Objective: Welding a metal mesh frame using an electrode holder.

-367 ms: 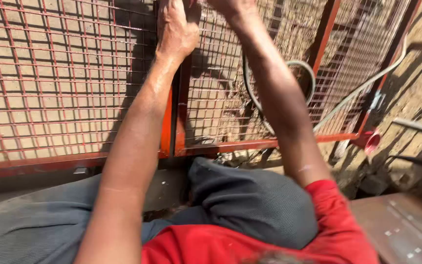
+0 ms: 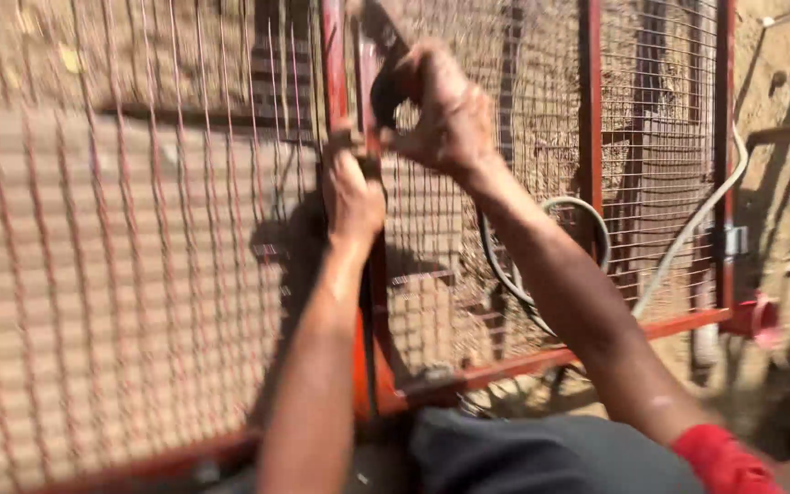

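My left hand (image 2: 351, 192) grips the red upright post (image 2: 368, 302) where two wire-mesh gate panels (image 2: 121, 274) meet, fingers wrapped around it. Just above and to the right, my right hand (image 2: 445, 114) is closed around a dark tool or latch part (image 2: 384, 82) pressed against the same post; motion blur hides what it is. Both forearms reach up from the bottom of the view.
The red-framed mesh panels fill the view. Behind the mesh lie a coiled grey hose (image 2: 587, 229) and a pale pipe (image 2: 688, 238) on bare earth. A red fitting (image 2: 759, 318) sticks out at the right frame corner. My dark trousers (image 2: 541, 457) show below.
The view has tilted upward and closer to the gate. Both hands, earlier at the top edge, now sit in the upper middle, with the right hand closed on the dark object.
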